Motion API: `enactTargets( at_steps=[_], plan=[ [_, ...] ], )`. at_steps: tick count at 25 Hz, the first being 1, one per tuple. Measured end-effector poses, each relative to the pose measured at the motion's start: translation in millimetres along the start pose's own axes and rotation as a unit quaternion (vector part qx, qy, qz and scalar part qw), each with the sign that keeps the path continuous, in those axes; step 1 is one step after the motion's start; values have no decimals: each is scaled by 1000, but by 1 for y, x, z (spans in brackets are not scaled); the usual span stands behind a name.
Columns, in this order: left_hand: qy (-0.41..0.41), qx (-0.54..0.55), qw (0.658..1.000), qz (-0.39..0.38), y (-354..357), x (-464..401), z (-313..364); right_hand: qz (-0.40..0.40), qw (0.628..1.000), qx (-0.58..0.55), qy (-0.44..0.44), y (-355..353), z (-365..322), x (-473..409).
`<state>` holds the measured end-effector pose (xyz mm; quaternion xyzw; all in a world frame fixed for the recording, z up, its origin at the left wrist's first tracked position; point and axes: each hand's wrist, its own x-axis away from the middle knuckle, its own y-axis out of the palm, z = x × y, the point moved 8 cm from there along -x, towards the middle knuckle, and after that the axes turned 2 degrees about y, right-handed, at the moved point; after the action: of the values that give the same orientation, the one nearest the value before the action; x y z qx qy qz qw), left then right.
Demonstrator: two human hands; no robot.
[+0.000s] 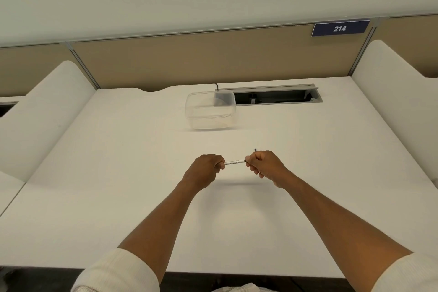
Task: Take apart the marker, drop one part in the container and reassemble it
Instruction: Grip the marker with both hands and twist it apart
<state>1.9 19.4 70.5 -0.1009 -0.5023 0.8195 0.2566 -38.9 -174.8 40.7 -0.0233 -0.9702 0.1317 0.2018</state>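
A thin white marker (235,162) with black lettering is held level above the white desk (142,197), between both hands. My left hand (208,168) grips its left end in a closed fist. My right hand (264,164) pinches the right end, where a dark cap sits hidden in the fingers; a small dark tip sticks up above the knuckles. A clear plastic container (210,110) stands open and empty farther back, a little left of the marker.
A grey cable tray opening (275,97) lies in the desk behind the container. Tan partition panels (201,59) close the back, white side dividers (40,111) flank the desk, and a blue sign (340,28) reads 214.
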Motion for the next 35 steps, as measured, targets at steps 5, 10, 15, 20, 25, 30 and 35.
enactTargets(
  at_steps=[5,10,15,20,25,30,35],
  plan=[
    [6,0,1000,7,-2,2,-2,17,999,-37,-14,-1,-3,0],
    [8,4,1000,12,-3,2,-3,3,1000,3,2,4,0,-3],
    [-1,8,1000,10,-1,1,-7,16,999,-37,-8,5,-2,-3],
    [2,3,1000,12,-3,-3,-6,-4,1000,9,-4,5,-3,-4],
    [3,5,1000,12,-3,-5,-5,7,1000,2,-4,2,-8,-3],
    [0,2,1000,11,-2,-7,-6,2,1000,6,-20,0,-10,-6],
    [-2,1,1000,14,-4,-8,-7,5,1000,17,-6,2,-13,-5]
  ],
)
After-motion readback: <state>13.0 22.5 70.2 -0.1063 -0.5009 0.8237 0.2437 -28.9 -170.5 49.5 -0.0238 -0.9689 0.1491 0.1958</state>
